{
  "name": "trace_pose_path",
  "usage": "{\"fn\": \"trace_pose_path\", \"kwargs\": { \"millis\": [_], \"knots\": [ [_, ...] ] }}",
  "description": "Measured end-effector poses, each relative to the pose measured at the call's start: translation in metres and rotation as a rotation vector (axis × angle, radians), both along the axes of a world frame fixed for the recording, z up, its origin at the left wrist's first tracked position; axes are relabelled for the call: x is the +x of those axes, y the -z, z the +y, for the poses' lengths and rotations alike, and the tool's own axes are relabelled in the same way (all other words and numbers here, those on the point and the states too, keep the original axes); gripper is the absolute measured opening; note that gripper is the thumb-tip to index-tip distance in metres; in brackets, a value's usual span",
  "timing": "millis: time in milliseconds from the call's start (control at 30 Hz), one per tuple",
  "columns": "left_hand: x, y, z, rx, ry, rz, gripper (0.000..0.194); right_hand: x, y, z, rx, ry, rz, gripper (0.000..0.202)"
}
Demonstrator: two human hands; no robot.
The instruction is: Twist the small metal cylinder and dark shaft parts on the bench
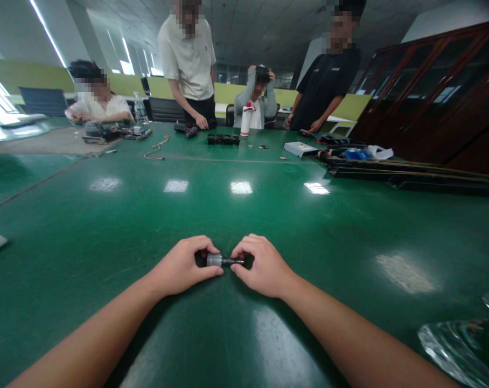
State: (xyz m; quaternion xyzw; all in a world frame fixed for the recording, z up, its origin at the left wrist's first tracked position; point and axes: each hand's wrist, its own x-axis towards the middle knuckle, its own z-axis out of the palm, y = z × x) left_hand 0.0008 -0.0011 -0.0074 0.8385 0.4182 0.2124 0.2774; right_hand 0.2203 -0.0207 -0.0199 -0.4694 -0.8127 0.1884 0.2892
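Just above the table, or resting on it, is a short silver cylinder [214, 260] that looks like a small motor. From its right end a thin, dark, stepped shaft [229, 262] points to the right. My left hand [183, 267] is closed around the cylinder, thumb in front and fingers behind. My right hand [264, 267] pinches the shaft near its tip between thumb and forefinger. The fingers hide the cylinder's left end in part. Whether the shaft is a separate piece or fixed to the cylinder, I cannot tell.
Across the green table [236, 210] lie a black tray-like part [223, 139], a white bottle [245, 119], a power drill [186, 130] and a grey metal box [301, 149]. Long dark strips [390, 171] lie right. Clear plastic [466, 345] sits near right. Several people are opposite.
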Motion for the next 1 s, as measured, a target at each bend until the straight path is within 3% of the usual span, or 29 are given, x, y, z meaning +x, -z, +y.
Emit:
{"fn": "trace_pose_path", "kwargs": {
  "millis": [1000],
  "knots": [
    [0.0008,-0.0042,-0.0004,0.028,-0.055,-0.001,0.014,0.0015,0.0013,0.0020,-0.005,0.080,-0.027,0.009]
  ]
}}
